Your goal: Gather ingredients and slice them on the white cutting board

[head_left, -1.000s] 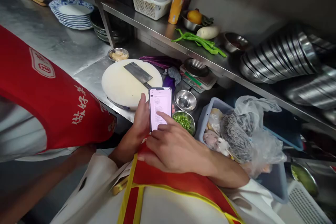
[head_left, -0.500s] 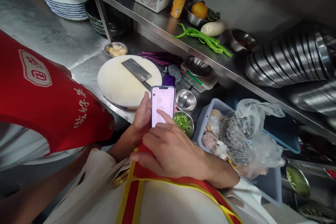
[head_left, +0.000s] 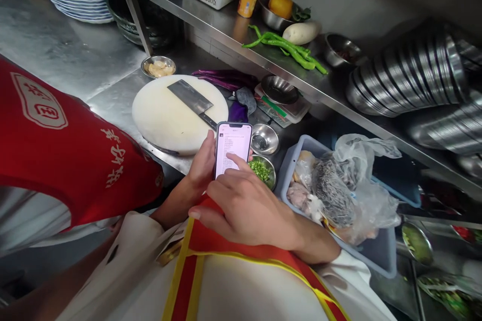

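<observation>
A smartphone (head_left: 232,148) with a pale, text-filled screen stands upright in front of me, held from its left side by my left hand (head_left: 202,163). My right hand (head_left: 248,203) is over the lower part of the phone, its index finger stretched to the screen. Its thumb points away to the left, the other fingers are loosely bent, and it holds nothing. Just beyond the phone is a round white cutting board (head_left: 169,120) with a cleaver (head_left: 191,97) lying on it. Right of the phone sit an empty metal bowl (head_left: 264,139) and a bowl of chopped greens (head_left: 259,169).
A co-worker in a red apron (head_left: 75,150) stands close on the left. To the right is a grey-blue bin (head_left: 288,173) with bagged food. Above the counter runs a metal shelf (head_left: 226,35) bearing green peppers (head_left: 289,50). Eggplants (head_left: 226,79) lie behind the board.
The view has shifted slightly, so the surroundings sit a little further left and up. My left hand keeps the phone; my right index finger stays at the screen.
</observation>
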`<act>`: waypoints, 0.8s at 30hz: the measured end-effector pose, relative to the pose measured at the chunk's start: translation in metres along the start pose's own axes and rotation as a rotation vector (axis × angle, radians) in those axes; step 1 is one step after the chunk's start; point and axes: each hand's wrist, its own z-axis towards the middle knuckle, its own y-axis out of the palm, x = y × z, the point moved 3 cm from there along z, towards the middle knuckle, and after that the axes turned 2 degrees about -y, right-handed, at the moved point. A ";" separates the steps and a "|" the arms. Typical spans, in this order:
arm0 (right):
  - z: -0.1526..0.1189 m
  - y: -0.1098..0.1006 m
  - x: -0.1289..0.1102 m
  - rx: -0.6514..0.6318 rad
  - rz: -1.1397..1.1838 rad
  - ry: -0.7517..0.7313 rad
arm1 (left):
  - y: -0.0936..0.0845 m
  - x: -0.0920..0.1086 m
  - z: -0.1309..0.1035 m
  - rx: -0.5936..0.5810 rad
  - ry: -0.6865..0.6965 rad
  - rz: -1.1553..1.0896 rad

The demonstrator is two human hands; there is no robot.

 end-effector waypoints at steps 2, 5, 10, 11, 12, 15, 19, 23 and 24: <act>-0.001 -0.001 0.002 0.006 -0.007 0.014 | 0.000 0.001 0.001 0.008 -0.002 0.005; -0.004 -0.003 0.006 0.008 -0.022 0.033 | 0.001 0.003 0.001 0.034 -0.012 0.028; -0.005 -0.005 0.010 0.017 -0.036 0.051 | 0.002 0.005 0.002 0.044 -0.005 0.049; -0.005 -0.006 0.009 0.020 -0.033 0.043 | 0.002 0.005 0.003 0.034 -0.007 0.048; -0.006 -0.006 0.009 0.021 -0.029 0.034 | 0.001 0.004 0.004 0.022 -0.012 0.049; -0.006 -0.005 0.007 -0.002 -0.014 0.002 | -0.002 0.004 0.006 -0.008 -0.022 0.068; -0.008 0.003 0.006 -0.061 -0.001 -0.083 | -0.006 0.003 0.009 -0.018 0.008 0.097; -0.011 0.015 0.000 -0.165 0.055 -0.295 | -0.008 0.002 0.013 -0.042 0.043 0.079; -0.011 0.017 -0.001 -0.193 0.060 -0.319 | -0.007 0.001 0.014 -0.044 0.047 0.072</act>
